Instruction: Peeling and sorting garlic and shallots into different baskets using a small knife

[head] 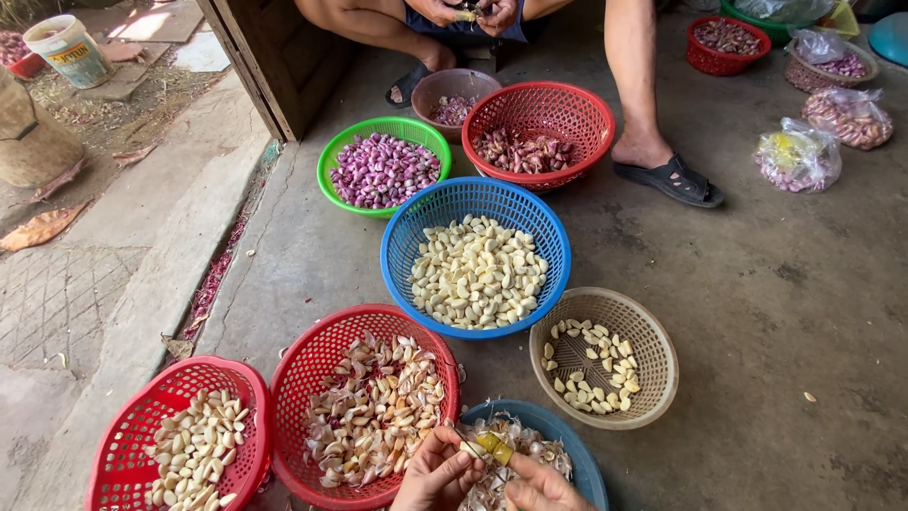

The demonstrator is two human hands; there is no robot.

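Head view, looking down on a grey concrete floor (776, 312).

Bottom edge: left hand (437, 475), fingers curled shut around a small garlic clove, hardly visible inside the grip. Right hand (541, 488), fingers closed on a small yellow-handled knife (490, 447), thin blade angled up-left toward the left fingertips. Both hands held over a blue plastic bowl (579, 452) filled with papery garlic skins.

Just left of the hands: large red plastic mesh basket (301, 378) of unpeeled garlic cloves with loose husks. Farther left, touching it: second red mesh basket (128, 431) holding peeled, cream-coloured cloves.

Right of the hands: beige woven-plastic basket (653, 355), thinly scattered with peeled cloves.

Centre: blue plastic mesh basket (402, 251), heaped with peeled white garlic cloves.

Beyond it: green plastic mesh basket (331, 156) of purple shallots; red mesh basket (539, 99) of darker reddish shallot pieces; small mauve bowl (430, 87) between the two, contents purple.

Top edge: a second person squatting opposite, black sandal (673, 180) on one foot, hands (473, 11) together on something small; grip there too small to tell.

Top right: clear plastic bags (799, 156) of shallots, more small baskets.

Top left: white plastic bucket (68, 49) on paved ground outdoors.
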